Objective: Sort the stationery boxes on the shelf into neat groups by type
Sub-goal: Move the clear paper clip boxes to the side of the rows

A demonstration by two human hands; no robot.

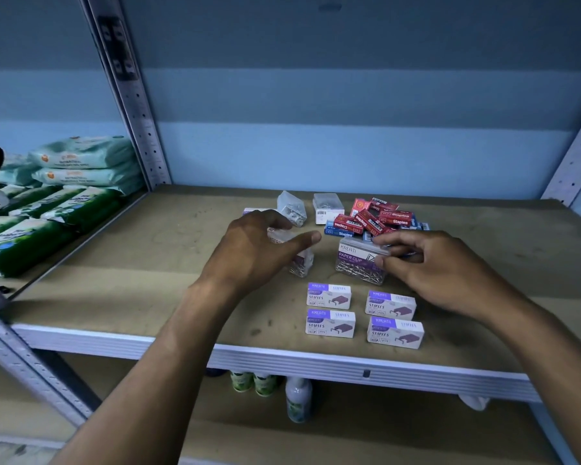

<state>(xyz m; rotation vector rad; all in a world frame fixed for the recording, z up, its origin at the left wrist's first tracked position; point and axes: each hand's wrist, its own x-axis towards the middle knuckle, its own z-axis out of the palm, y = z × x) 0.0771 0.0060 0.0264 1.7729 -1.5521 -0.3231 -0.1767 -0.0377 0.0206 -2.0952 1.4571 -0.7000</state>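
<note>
R hand [440,263] pinching Kreati paper-clip box [361,261] | L hand [254,250] cupping second clip box [301,261], grip unclear | risk: I reckon lid pops, clips spill

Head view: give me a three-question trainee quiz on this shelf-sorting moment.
1. How many white staple boxes lie in the near grid?
2. True or false: the red staple boxes are already in a neat row.
3. The right hand touches: A) a red box B) the paper clip box C) nothing.

Key: 1) four, two rows of two. 2) False, they lie in a loose heap with the blue boxes. 3) B. The left hand covers another clear box.
</note>
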